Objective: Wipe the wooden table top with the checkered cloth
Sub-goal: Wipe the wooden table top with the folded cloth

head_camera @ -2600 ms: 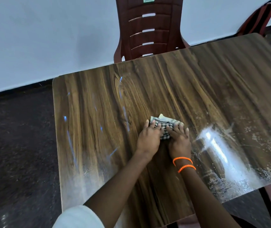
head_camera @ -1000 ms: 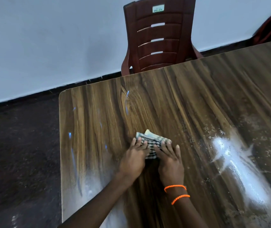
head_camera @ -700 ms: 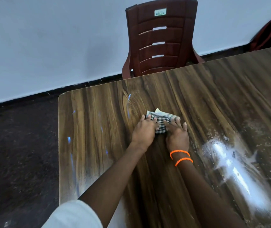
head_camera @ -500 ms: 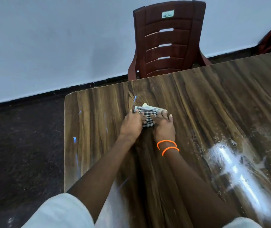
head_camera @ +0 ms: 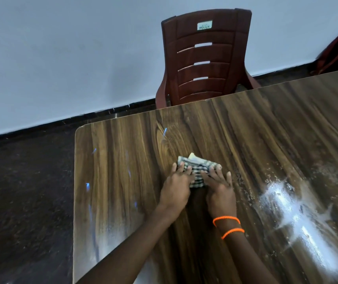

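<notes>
Under both palms, folded small: the checkered cloth (head_camera: 196, 171), lying on the wooden table top (head_camera: 266, 130) with its far edge and a pale inner fold showing beyond the fingertips. Change noted: half a second ago the hands and cloth were pushed well out toward the far table edge and the maroon plastic chair (head_camera: 203, 58); now they sit drawn back nearer the body, roughly mid-table, so a forward stroke has ended and the return pull is under way. The same band of wood left of centre has been passed over more than once in the last few seconds. Meaning for the task, as a judgement: wiping is in progress but far from done, since the pale powdery smear (head_camera: 299, 212) to the right of the right hand lies unwiped, as do scattered specks just beside that hand's little finger. Left hand (head_camera: 176, 185): flat, fingers extended and close together, pressing the left part of the cloth. Right hand (head_camera: 219, 189): flat likewise, fingers straight and slightly fanned, pressing the right part; two orange bracelets (head_camera: 227, 225) at its wrist. Both hands side by side, nearly touching, forearms converging from the near edge. Neither hand pinches or curls around the cloth.
</notes>
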`<state>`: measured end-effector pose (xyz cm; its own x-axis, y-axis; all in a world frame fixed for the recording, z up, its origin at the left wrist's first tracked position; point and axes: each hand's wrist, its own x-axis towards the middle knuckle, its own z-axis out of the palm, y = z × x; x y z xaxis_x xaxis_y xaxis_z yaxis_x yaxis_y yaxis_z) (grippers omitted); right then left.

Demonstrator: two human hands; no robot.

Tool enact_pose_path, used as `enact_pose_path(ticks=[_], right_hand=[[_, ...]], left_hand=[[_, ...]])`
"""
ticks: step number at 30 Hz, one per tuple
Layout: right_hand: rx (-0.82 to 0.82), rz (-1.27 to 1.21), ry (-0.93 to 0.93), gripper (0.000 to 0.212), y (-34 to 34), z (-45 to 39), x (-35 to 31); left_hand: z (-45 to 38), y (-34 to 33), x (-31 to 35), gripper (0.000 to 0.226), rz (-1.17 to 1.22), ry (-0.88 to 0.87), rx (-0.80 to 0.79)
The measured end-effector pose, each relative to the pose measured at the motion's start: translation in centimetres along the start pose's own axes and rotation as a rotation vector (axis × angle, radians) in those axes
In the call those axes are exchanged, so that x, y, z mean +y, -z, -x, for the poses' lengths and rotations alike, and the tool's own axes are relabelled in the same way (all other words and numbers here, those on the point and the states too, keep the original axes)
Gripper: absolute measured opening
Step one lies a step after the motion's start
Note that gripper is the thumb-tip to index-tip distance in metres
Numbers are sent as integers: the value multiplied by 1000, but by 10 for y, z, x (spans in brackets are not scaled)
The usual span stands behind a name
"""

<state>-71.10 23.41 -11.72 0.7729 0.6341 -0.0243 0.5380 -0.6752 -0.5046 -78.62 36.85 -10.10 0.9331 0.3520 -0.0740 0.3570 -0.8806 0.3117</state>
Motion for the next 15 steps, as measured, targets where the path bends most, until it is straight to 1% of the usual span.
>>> enact_pose_path(ticks=[3,6,9,11,15], right_hand=[[8,77,-64,55,6,-46,9],[26,96,-80,53,4,-92,-2],[27,129,-20,47,-7,-131,-23],[-42,145,11,45,-18,-147,-41],[-91,181,134,47,-46,-145,-78]], left_hand=[[-47,3,2,48,21,45,-68],[-81,16,-9,46,-2,118,-38],[-96,31,-35,43,-27,169,17],[-96,41,-58,42,34,245,34],[-74,44,-99,49,30,320,13]])
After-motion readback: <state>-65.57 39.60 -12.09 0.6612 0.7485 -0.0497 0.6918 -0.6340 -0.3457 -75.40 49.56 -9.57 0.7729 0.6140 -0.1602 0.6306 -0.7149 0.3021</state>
